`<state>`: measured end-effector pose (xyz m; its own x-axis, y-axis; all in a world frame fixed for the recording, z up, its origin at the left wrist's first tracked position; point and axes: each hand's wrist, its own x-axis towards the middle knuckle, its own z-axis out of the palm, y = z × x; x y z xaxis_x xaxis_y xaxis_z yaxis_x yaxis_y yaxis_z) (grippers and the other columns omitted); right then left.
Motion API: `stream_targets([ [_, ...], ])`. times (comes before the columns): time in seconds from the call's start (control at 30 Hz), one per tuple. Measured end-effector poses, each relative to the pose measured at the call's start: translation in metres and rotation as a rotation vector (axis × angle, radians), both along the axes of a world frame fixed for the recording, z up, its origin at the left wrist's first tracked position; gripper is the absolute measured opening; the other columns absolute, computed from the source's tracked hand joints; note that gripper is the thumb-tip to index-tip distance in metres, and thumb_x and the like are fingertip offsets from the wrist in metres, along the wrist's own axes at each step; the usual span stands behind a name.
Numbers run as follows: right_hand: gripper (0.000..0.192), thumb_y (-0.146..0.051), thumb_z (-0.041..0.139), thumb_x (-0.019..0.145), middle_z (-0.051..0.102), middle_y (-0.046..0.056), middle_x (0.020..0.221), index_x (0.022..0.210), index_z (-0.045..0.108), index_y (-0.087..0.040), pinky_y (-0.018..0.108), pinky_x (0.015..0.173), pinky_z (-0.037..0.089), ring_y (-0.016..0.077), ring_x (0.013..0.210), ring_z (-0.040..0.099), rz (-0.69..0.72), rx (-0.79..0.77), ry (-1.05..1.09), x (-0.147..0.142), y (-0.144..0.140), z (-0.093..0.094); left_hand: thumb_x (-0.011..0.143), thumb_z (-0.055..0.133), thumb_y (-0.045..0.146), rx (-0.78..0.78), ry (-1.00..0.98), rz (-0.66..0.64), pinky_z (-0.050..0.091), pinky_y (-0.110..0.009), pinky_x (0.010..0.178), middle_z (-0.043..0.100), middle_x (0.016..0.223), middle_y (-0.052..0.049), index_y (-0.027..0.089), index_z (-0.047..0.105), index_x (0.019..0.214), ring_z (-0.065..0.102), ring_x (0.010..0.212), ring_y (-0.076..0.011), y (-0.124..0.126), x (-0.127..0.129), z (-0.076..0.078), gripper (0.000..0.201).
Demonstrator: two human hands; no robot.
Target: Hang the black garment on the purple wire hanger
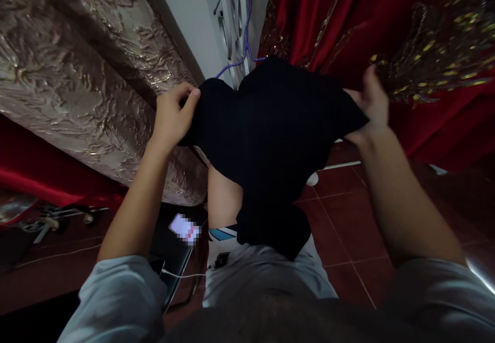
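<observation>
A black garment [270,142] hangs spread out in front of me, on a purple hanger [244,49] whose hook rises behind it. My left hand [174,116] pinches the garment's left upper edge between thumb and fingers. My right hand [371,103] holds the right edge, its fingers partly spread behind the cloth. The garment's lower part drapes over my knee and lap.
A beige and gold embroidered fabric [77,75] hangs at the left. Red cloth with gold trim [425,38] hangs at the right. A phone [184,228] on a cable lies on a dark stool below. The floor has red tiles [348,219].
</observation>
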<state>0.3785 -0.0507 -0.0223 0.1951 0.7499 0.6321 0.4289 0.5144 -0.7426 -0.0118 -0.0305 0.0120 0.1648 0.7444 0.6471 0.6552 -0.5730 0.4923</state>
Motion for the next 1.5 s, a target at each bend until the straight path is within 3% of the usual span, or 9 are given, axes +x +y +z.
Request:
stream_targets([
  [0.13,0.030,-0.037,0.062,0.092,0.079,0.006,0.096,0.082,0.077,-0.014,0.027,0.058,0.045,0.0156,0.082,0.075,0.407,-0.367,0.214,-0.001,-0.026,0.024,0.099,0.058,0.055,0.011,0.069,-0.100,0.045,-0.046,0.114,0.073,0.120,-0.005,0.025,0.068,0.116,0.060,0.131,-0.0276,-0.007,0.020,0.008,0.036],
  [0.33,0.014,-0.025,0.068,0.077,0.063,0.000,0.063,0.065,0.066,-0.017,0.024,0.048,0.033,0.0101,0.061,0.060,0.269,-0.072,0.380,-0.018,-0.065,0.040,0.098,0.061,0.054,0.062,0.095,-0.282,0.031,-0.051,0.127,0.055,0.154,-0.008,0.030,0.055,0.142,0.040,0.153,-0.0301,-0.041,0.055,0.022,0.051],
  [0.43,0.008,-0.026,0.068,0.080,0.062,0.000,0.074,0.086,0.072,-0.023,0.028,0.056,0.041,0.0134,0.065,0.057,0.338,0.051,0.161,-0.033,-0.098,0.028,0.105,0.051,0.043,-0.089,-0.173,-0.409,0.040,-0.049,0.123,0.064,0.142,-0.007,0.026,0.057,0.139,0.057,0.139,-0.0256,-0.063,0.064,0.024,0.038],
  [0.57,0.030,-0.039,0.073,0.089,0.070,0.005,0.105,0.117,0.072,-0.029,0.036,0.082,0.052,0.0241,0.094,0.066,0.831,-0.098,-0.493,-0.070,-0.130,0.008,0.109,0.037,0.042,-0.420,-0.379,-0.374,0.057,-0.044,0.102,0.071,0.110,-0.007,0.023,0.061,0.125,0.070,0.115,-0.0236,-0.097,0.072,0.024,0.035],
  [0.67,0.040,-0.049,0.071,0.092,0.070,0.009,0.112,0.123,0.071,-0.025,0.037,0.092,0.051,0.0254,0.103,0.066,1.016,-0.209,-0.670,-0.087,-0.125,0.001,0.105,0.047,0.043,-0.642,-0.427,-0.356,0.057,-0.033,0.065,0.051,0.068,0.000,0.023,0.062,0.103,0.061,0.062,-0.0155,-0.124,0.062,0.022,0.026],
  [0.87,0.049,-0.042,0.079,0.085,0.061,0.010,0.138,0.129,0.068,-0.025,0.046,0.115,0.042,0.0309,0.134,0.052,0.613,-0.081,-0.363,-0.071,-0.070,-0.008,0.096,0.062,0.052,-0.924,-0.201,-0.332,0.019,-0.026,0.039,0.031,0.052,0.004,0.023,0.065,0.077,0.025,0.042,-0.0090,-0.157,0.012,0.024,0.035],
  [1.07,0.040,-0.055,0.069,0.090,0.070,0.003,0.080,0.090,0.074,-0.015,0.027,0.067,0.052,0.0152,0.073,0.065,0.901,-0.559,-0.130,-0.067,-0.023,-0.031,0.089,0.077,0.045,-0.230,-0.004,0.024,0.042,-0.025,0.057,0.067,0.073,0.001,0.019,0.073,0.093,0.060,0.062,-0.0120,-0.110,-0.023,0.021,0.027],
  [1.3,0.021,-0.021,0.054,0.101,0.072,-0.004,0.074,0.088,0.068,-0.012,0.021,0.074,0.048,0.0007,0.069,0.065,0.368,-0.278,0.585,-0.077,0.047,0.036,0.104,0.048,0.053,0.572,-0.118,0.171,0.053,-0.035,0.091,0.066,0.113,-0.009,0.012,0.059,0.127,0.064,0.100,-0.0184,-0.060,-0.017,-0.012,0.048],
  [1.5,0.029,-0.027,0.048,0.106,0.077,0.007,0.092,0.091,0.069,-0.014,0.023,0.083,0.051,0.0054,0.093,0.072,0.215,-0.141,0.649,-0.054,0.026,0.020,0.105,0.049,0.044,0.068,0.430,0.062,0.055,-0.032,0.081,0.072,0.093,-0.004,0.025,0.050,0.152,0.070,0.079,-0.0205,-0.082,0.019,-0.045,0.051],
])
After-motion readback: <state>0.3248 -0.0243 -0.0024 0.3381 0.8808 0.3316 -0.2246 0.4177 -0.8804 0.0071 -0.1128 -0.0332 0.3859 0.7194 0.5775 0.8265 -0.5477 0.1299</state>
